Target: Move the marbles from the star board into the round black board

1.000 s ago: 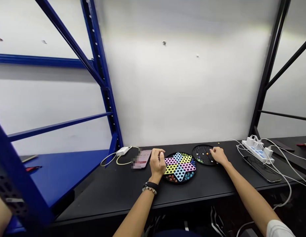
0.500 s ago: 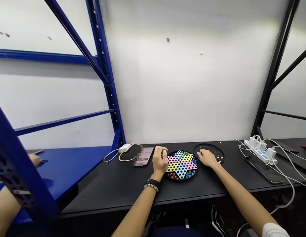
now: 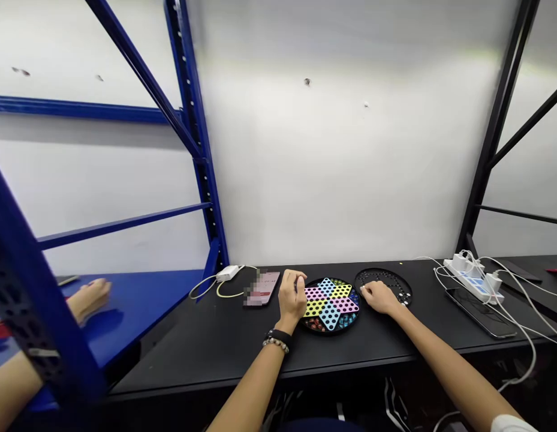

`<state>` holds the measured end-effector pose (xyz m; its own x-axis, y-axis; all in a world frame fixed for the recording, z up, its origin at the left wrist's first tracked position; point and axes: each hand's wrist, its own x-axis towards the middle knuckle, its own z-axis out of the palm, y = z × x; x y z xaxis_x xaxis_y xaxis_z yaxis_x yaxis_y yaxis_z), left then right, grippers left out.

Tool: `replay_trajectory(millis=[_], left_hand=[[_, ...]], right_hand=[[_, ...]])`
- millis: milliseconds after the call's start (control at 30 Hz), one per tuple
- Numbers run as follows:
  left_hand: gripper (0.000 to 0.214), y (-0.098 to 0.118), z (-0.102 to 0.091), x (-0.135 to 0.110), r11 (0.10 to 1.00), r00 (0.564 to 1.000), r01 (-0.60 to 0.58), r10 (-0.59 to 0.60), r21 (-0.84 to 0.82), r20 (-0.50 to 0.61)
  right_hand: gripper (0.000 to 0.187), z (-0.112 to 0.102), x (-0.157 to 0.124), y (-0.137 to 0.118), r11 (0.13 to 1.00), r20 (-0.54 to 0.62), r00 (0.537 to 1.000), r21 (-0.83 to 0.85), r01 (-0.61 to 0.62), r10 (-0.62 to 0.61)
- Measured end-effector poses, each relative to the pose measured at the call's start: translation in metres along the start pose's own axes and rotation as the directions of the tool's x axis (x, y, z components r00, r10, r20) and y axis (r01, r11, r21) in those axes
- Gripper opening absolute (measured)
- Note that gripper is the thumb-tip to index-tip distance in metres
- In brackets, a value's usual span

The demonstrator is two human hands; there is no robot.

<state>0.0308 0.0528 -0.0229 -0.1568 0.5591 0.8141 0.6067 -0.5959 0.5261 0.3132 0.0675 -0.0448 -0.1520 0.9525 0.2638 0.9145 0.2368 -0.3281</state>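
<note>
A round black game board with a pink, yellow and blue star of holes lies on the black table. My left hand rests at its left rim, fingers curled. My right hand lies between this board and a second round black tray behind it, fingers bent down; what they pinch is too small to see.
A phone and a white charger with cable lie left of the board. A power strip with plugs and another phone are at the right. Another person's hand rests on the blue shelf at left.
My right hand moved from over the black tray leftward to the gap beside the coloured board. The other person's hand came further onto the blue shelf.
</note>
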Motion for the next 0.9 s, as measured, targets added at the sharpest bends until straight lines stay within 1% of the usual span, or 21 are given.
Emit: replay_trajectory(millis=[67,133,167,233,300,333,400,467,533,633,733,833,900], left_hand=[[0.024,0.001,0.000,0.000,1.000,1.000,-0.002,0.002,-0.001,0.007],[0.024,0.001,0.000,0.000,1.000,1.000,-0.006,0.006,-0.003,0.004],[0.024,0.002,0.001,0.000,1.000,1.000,-0.009,0.009,-0.004,-0.003],[0.024,0.002,0.000,0.001,1.000,1.000,-0.017,0.017,-0.004,-0.025],[0.024,0.002,0.000,0.001,1.000,0.999,-0.023,0.023,-0.004,-0.038],[0.023,0.002,0.000,0.001,1.000,0.999,-0.027,0.027,-0.005,-0.039],[0.023,0.002,0.000,0.000,0.999,0.998,-0.039,0.039,-0.017,-0.041],[0.023,0.002,0.000,0.000,0.998,0.998,-0.052,0.050,-0.033,-0.046],[0.023,0.001,0.001,0.000,0.998,0.998,-0.051,0.049,-0.042,-0.047],[0.023,-0.001,0.002,0.000,0.998,0.999,-0.040,0.039,-0.041,-0.032],[0.023,-0.002,0.002,0.000,0.999,0.999,-0.036,0.036,-0.041,-0.007],[0.024,-0.001,0.001,0.000,1.000,1.000,-0.022,0.022,-0.021,0.014],[0.024,0.000,0.001,0.000,1.000,1.000,-0.009,0.009,-0.010,0.025]], right_hand=[[0.046,-0.005,0.008,0.001,0.992,-0.055,0.998,0.128,-0.016,0.023],[0.048,-0.008,0.021,-0.009,0.987,-0.101,0.995,0.158,-0.010,0.026],[0.049,-0.007,0.029,-0.018,0.987,-0.115,0.993,0.158,0.001,0.017],[0.050,-0.001,0.047,-0.045,0.985,-0.120,0.993,0.169,0.039,-0.019],[0.048,0.011,0.064,-0.079,0.981,-0.096,0.993,0.172,0.088,-0.072],[0.045,0.018,0.071,-0.095,0.981,-0.066,0.990,0.139,0.132,-0.124],[0.040,0.031,0.081,-0.123,0.981,-0.031,0.982,0.056,0.186,-0.184],[0.039,0.042,0.085,-0.139,0.977,0.013,0.977,-0.015,0.212,-0.212],[0.039,0.050,0.085,-0.145,0.979,0.069,0.979,-0.053,0.196,-0.192],[0.036,0.055,0.080,-0.143,0.986,0.125,0.982,-0.065,0.153,-0.144],[0.030,0.056,0.075,-0.143,0.984,0.130,0.979,-0.064,0.165,-0.156],[0.028,0.059,0.071,-0.151,0.983,0.116,0.979,-0.055,0.175,-0.168],[0.028,0.061,0.070,-0.158,0.984,0.128,0.977,-0.028,0.177,-0.172]])
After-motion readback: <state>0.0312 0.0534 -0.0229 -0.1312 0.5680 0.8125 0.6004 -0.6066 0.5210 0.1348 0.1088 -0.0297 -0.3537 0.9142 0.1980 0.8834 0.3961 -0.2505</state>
